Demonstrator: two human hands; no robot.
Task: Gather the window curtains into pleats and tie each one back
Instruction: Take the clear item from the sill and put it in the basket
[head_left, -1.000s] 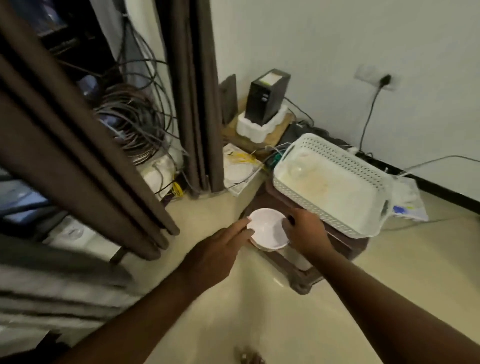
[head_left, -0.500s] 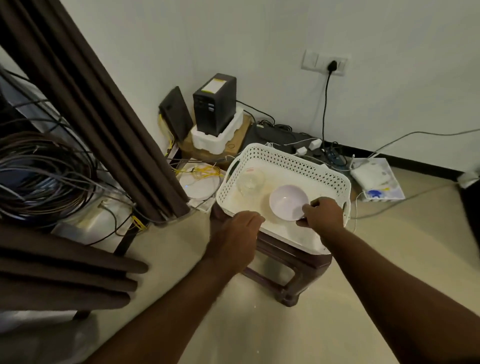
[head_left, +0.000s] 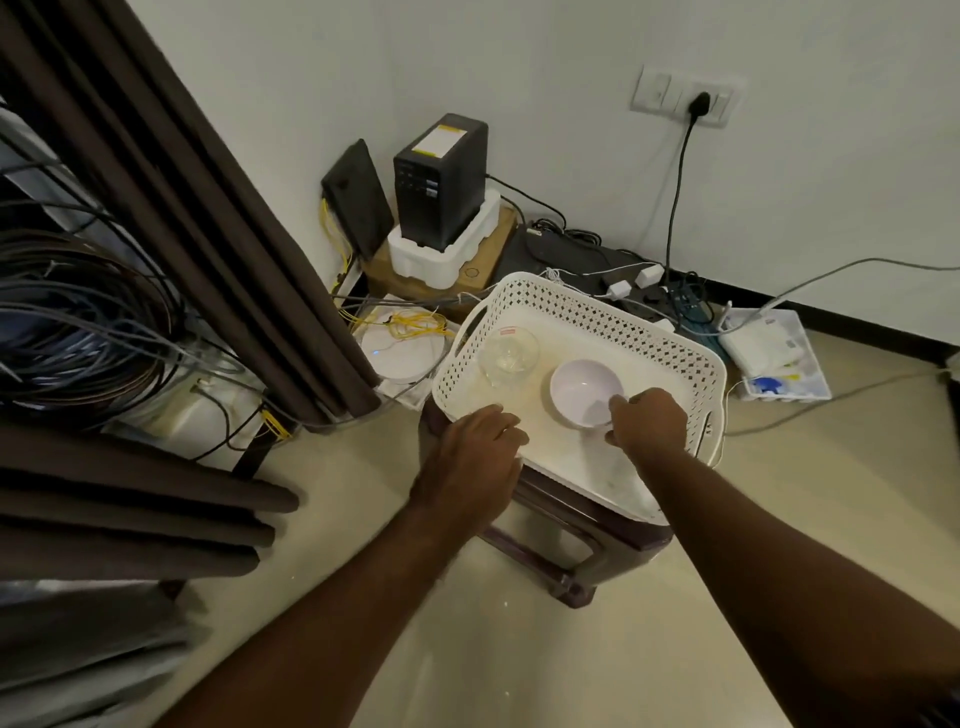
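White wall (head_left: 571, 78) and beige floor (head_left: 519, 649) of a room corner. Dark brown curtain (head_left: 208, 218) hangs loose at left, slanting down to the floor beside a coil of cables (head_left: 78, 322); a second curtain panel (head_left: 130, 519) lies in folds at lower left, well apart from both hands. Centre: perforated white basket (head_left: 597, 301) on a dark stool (head_left: 571, 545), holding a clear glass bowl (head_left: 509, 353) and a white bowl (head_left: 582, 387) side by side. Left hand (head_left: 467, 457) rests on the basket's near rim, fingers relaxed and loosely bent. Right hand (head_left: 649, 423) pinches the white bowl's near rim between thumb and curled fingers. Black upright unit (head_left: 441, 176) stands in a foam tray behind.
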